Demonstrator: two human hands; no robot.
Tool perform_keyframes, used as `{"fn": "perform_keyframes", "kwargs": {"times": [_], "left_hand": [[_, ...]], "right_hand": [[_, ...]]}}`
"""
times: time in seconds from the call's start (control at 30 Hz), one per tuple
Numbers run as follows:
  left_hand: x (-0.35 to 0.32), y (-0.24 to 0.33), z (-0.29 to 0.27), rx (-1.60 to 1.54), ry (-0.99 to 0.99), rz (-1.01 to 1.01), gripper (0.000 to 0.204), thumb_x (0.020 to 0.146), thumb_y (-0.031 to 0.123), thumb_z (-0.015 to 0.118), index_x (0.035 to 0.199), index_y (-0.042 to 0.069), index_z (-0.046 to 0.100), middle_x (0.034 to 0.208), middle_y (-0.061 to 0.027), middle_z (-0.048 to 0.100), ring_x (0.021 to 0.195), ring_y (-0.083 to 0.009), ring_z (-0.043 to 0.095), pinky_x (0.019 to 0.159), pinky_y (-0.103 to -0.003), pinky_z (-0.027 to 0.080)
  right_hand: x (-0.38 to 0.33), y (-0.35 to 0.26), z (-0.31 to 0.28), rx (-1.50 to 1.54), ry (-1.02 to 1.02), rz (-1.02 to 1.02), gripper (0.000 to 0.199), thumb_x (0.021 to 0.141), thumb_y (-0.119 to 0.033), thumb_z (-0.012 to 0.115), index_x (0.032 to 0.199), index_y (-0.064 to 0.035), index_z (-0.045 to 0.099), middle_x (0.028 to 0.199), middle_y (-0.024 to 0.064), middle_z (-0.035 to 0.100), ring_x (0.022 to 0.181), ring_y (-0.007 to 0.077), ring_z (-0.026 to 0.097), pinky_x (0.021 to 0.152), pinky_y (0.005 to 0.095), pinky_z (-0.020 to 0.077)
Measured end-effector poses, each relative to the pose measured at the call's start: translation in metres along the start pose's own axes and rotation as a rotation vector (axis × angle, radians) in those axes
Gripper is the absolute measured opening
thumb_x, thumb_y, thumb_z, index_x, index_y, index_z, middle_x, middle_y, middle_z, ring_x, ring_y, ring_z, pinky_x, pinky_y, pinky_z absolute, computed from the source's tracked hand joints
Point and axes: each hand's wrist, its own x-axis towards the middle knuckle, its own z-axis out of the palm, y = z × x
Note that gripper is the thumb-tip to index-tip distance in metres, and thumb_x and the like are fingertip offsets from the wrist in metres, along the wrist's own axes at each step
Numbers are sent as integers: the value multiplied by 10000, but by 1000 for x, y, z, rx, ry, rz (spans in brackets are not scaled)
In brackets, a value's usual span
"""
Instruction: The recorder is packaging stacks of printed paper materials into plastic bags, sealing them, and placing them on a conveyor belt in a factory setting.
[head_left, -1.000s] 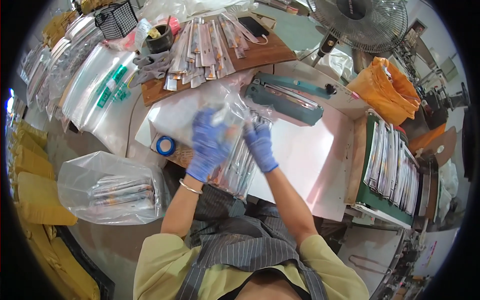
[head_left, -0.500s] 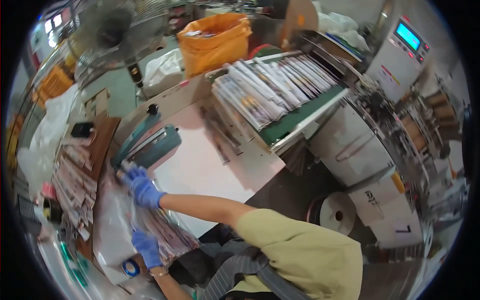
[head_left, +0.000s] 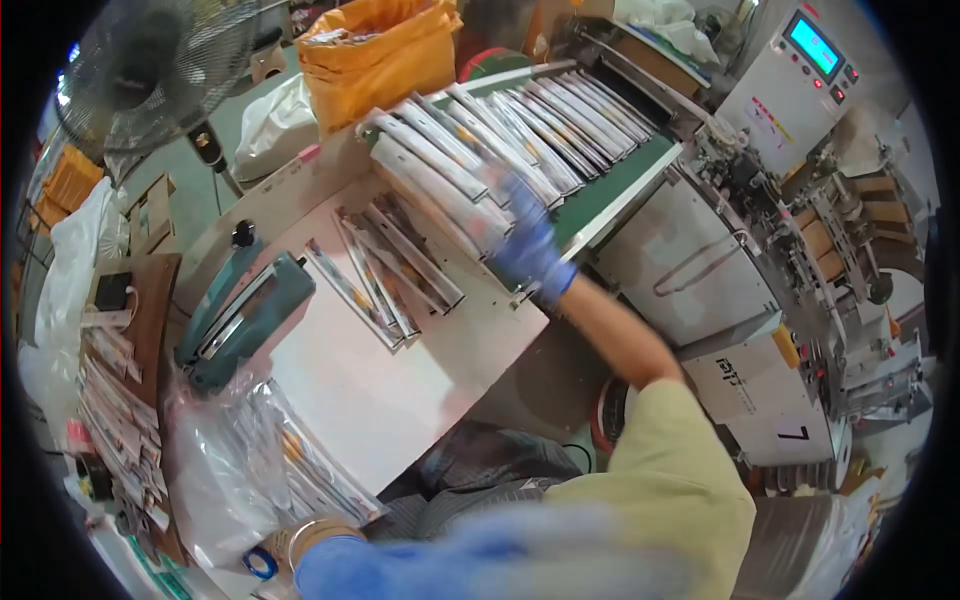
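Observation:
Both of my hands wear blue gloves. My right hand (head_left: 535,245) reaches to the near end of a row of slim, clear-wrapped packets (head_left: 520,140) on a green conveyor belt (head_left: 630,175). Its fingers are blurred against the closest packets, so a grip cannot be made out. My left hand (head_left: 400,572) is low at the front edge, heavily smeared, with a bracelet at the wrist. Beside that wrist, a clear plastic bag (head_left: 215,480) lies with a bundle of slim packets (head_left: 310,465). A teal bag sealer (head_left: 250,320) stands beyond the bag.
Several loose packets (head_left: 395,260) lie on the white tabletop (head_left: 400,385) by the belt's end. More sit on a brown board (head_left: 150,350) at left. A blue tape roll (head_left: 260,563) is near my left wrist. An orange sack (head_left: 380,65), fan (head_left: 135,80) and control panel (head_left: 805,70) stand around.
My right hand has left the sealer and bag and swung right to the belt. My left hand has come off the bundle toward my body. The view has shifted, and more loose packets show.

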Motion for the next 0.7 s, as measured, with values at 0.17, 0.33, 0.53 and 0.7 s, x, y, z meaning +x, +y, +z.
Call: {"fn": "perform_keyframes", "kwargs": {"times": [0.17,0.33,0.53,0.7], "left_hand": [[17,-47,-44,365,192,-222,892,782,468,595,1395,76,80,1382,-189,291,1275,-409,220,1027,-511,194],[13,-102,-97,707,343,-407,824,805,465,562,1387,66,136,1373,-201,298,1262,-389,257,1025,-473,224],[-13,-176,-194,1074,415,-567,750,833,462,522,1377,54,204,1362,-216,307,1246,-366,302,1022,-428,260],[-73,-206,-235,1603,584,-890,640,856,388,509,1335,17,305,1304,-226,381,1213,-325,364,1003,-396,302]], "right_hand": [[58,205,-26,-337,222,381,507,761,-267,601,1167,-1,456,1094,217,515,1025,352,499,888,393,394],[81,345,-105,-961,191,659,539,762,-408,566,1161,-52,496,1140,185,523,1068,328,493,893,396,402],[77,391,-102,-1015,-293,1256,855,769,-650,372,1406,-122,156,1456,134,126,1348,313,76,1028,594,70],[83,411,-102,-949,-438,936,605,822,-505,395,1288,-119,412,1299,161,416,1219,305,376,991,492,280]]}}
